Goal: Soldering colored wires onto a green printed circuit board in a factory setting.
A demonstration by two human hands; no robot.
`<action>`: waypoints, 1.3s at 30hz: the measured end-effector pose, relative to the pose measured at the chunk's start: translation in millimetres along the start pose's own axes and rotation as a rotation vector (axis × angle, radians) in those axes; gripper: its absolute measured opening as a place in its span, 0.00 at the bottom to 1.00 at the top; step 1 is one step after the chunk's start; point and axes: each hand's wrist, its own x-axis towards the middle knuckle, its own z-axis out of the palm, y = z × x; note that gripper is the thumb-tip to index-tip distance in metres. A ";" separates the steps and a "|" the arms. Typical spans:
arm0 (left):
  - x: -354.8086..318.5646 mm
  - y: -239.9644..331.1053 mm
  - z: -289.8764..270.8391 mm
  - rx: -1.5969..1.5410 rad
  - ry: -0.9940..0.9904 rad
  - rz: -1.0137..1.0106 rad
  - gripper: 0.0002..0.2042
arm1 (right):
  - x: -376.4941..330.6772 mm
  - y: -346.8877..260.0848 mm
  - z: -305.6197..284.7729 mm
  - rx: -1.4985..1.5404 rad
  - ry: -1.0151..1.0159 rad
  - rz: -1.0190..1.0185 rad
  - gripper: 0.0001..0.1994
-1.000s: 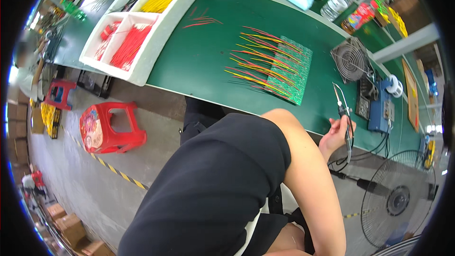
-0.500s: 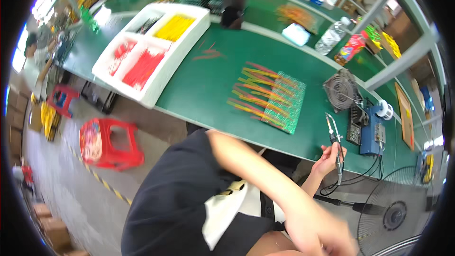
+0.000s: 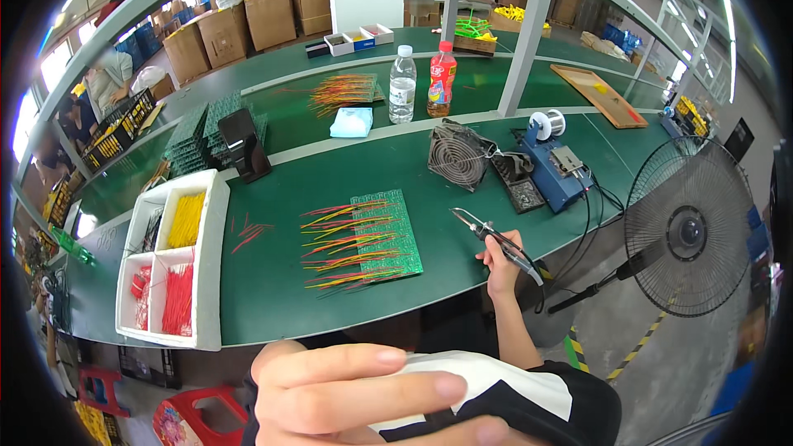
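Note:
My right hand (image 3: 499, 266) is closed round the handle of a soldering iron (image 3: 497, 241) at the table's front edge. The iron's tip points up and left, above the green tabletop. Close to the camera, my left hand (image 3: 355, 392) has its fingers stretched out and apart, with nothing seen in it. Left of the iron lies a green circuit board panel (image 3: 388, 235). Rows of red and yellow wires (image 3: 330, 258) stick out from its left side. Neither hand touches the panel.
A white foam tray (image 3: 213, 272) with red and yellow wires stands left, near loose red wires (image 3: 248, 233). Behind the iron are a small fan (image 3: 457, 157), a blue soldering station (image 3: 555, 173) and a solder reel (image 3: 547, 125). Bottles (image 3: 402, 87) stand behind; a floor fan (image 3: 687, 227) stands right.
The view has swung up and round. My left hand, blurred at the lower right before, now shows large at the lower middle. My right hand still holds the soldering iron.

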 end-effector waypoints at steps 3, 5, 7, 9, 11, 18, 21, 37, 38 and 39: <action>-11.0 -12.0 6.7 -0.184 0.135 0.094 0.07 | -0.9 -0.1 2.5 -0.028 -0.011 -0.010 0.09; -12.7 -14.6 13.8 -0.230 0.294 -0.004 0.07 | -1.7 2.3 6.9 -0.041 -0.039 -0.010 0.08; -9.1 -43.3 21.7 -0.539 0.380 0.402 0.06 | -2.0 3.9 4.2 -0.050 -0.054 -0.006 0.09; 14.8 23.0 42.0 -0.844 1.050 -0.397 0.15 | -1.2 4.2 -2.3 -0.067 -0.016 -0.021 0.09; 18.1 16.4 29.0 -1.059 0.697 -0.586 0.16 | -2.7 -1.6 -4.3 -0.132 -0.013 -0.029 0.09; 33.1 -69.4 75.7 -1.188 0.496 0.750 0.14 | -7.2 2.9 2.4 -0.100 -0.005 -0.035 0.09; 29.6 -51.6 70.0 -1.148 0.560 0.594 0.13 | -3.3 2.3 -1.5 -0.110 -0.006 -0.046 0.09; -1.4 -30.5 1.6 -0.530 0.462 0.278 0.09 | -14.3 6.9 34.3 -0.092 -0.089 -0.008 0.09; -0.6 -43.4 2.7 -0.520 0.526 0.200 0.08 | -7.6 6.2 22.3 -0.109 -0.032 -0.024 0.09; -1.6 -55.1 1.8 -0.500 0.589 0.119 0.09 | -3.7 6.3 7.3 -0.171 0.044 -0.042 0.09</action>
